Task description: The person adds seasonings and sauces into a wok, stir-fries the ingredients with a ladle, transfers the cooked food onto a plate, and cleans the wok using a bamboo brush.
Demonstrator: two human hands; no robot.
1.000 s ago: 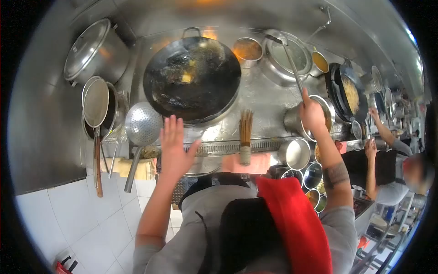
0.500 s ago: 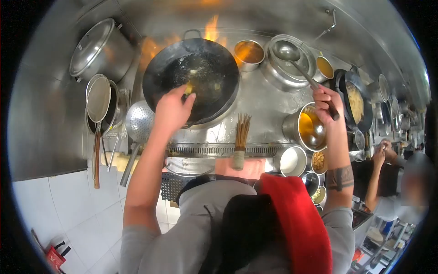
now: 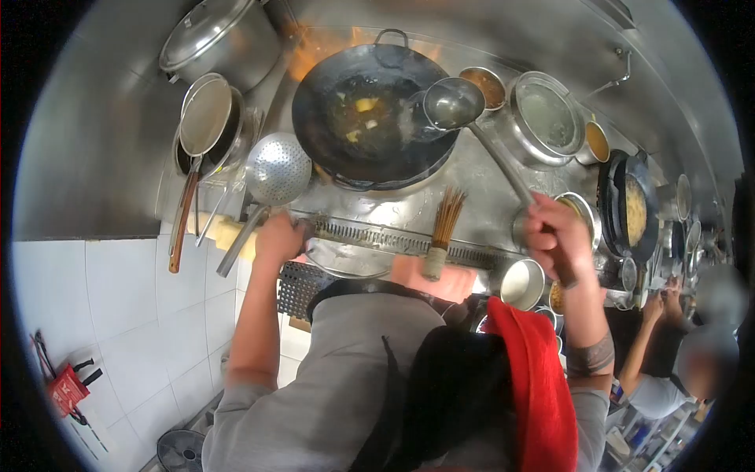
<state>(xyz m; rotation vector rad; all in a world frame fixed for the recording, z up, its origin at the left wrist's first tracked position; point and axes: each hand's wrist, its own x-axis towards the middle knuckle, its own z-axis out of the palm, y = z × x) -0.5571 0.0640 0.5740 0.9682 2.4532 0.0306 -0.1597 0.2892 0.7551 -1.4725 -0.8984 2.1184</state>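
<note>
A ladle [image 3: 454, 104] is gripped by its handle in my right hand [image 3: 557, 232], its bowl tipped over the right rim of the black wok [image 3: 322, 149]. Clear liquid streams from the bowl into the wok, where yellowish pieces [image 3: 366, 104] lie in a shallow pool. My left hand [image 3: 281, 238] is closed at the stove's front edge, close to the handle of a perforated skimmer [image 3: 278, 168]. What its fingers grip is hidden. A bamboo brush [image 3: 443, 234] lies between my hands.
Flames [image 3: 311, 55] rise behind the wok. A lidded pot [image 3: 224, 47] and strainers [image 3: 206, 118] stand left; a water pot [image 3: 548, 116], a sauce pot [image 3: 484, 86] and a pan [image 3: 634, 208] are to the right. Another person [image 3: 664, 354] works at far right.
My left hand has left the wok and come down to the stove's front edge. The ladle has swung left from the water pot to the wok and is pouring. The view has shifted.
</note>
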